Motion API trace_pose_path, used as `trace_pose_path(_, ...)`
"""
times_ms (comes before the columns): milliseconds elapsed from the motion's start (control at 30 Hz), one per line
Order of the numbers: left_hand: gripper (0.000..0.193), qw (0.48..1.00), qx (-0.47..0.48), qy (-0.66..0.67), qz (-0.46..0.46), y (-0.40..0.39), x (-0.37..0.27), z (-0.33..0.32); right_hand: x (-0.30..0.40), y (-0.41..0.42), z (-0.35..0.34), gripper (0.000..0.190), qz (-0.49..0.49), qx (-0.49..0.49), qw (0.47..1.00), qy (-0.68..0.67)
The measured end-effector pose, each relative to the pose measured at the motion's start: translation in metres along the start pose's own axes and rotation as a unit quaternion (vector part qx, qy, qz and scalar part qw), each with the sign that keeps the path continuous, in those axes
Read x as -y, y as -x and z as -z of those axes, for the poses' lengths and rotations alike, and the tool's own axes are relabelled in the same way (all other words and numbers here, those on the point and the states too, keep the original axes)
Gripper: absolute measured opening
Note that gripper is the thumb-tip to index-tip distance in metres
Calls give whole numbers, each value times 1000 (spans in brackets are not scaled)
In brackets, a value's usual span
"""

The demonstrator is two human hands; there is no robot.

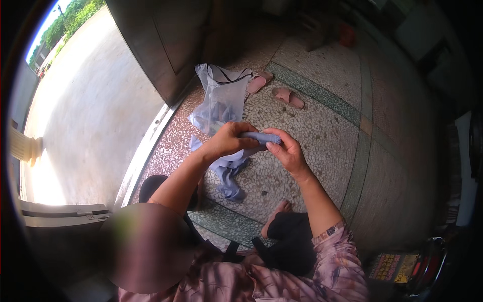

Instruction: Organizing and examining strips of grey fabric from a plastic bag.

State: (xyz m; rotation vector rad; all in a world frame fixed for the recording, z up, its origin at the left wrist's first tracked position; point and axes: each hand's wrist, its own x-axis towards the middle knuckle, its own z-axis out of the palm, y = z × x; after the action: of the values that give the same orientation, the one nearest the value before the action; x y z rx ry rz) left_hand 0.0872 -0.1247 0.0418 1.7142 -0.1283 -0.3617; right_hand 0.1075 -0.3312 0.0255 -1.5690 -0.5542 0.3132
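In front of me my left hand grips a piece of light-blue fabric, its edge folded or rolled over into a narrow band. The thumb and fingers of my right hand pinch the same piece at its gathered right end. More blue fabric shows below my hands, trailing toward the floor; whether all of it is one piece I cannot tell. Just beyond my left hand, a clear plastic bag with dark trim lies on the floor, with blue cloth showing through it.
Pink slippers lie past the bag on the terrazzo floor. To the left, a dark door stands by a pale threshold, with bright concrete outside. My bare foot is below. A vehicle's rear is at lower right.
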Motion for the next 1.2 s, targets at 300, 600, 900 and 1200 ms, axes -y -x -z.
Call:
trace_pose_path(300, 41, 991, 7, 134, 16, -6, 1, -35, 2, 8, 17, 27, 11, -93, 993, 74)
trace_pose_path(600, 15, 961, 231, -2, 152, 7, 28, -65, 2, -7, 85, 29, 14, -320, 926, -201)
trace_pose_path(900, 36, 779, 288, -551, 74, 19, 63, -87, -16, 1, 137, 29, -32, -398, 893, -207)
trace_pose_path(1200, 48, 973, -127, 164, -99, -21, 2, -35, 14, -4, 60, 24, 12, -150, 985, -87)
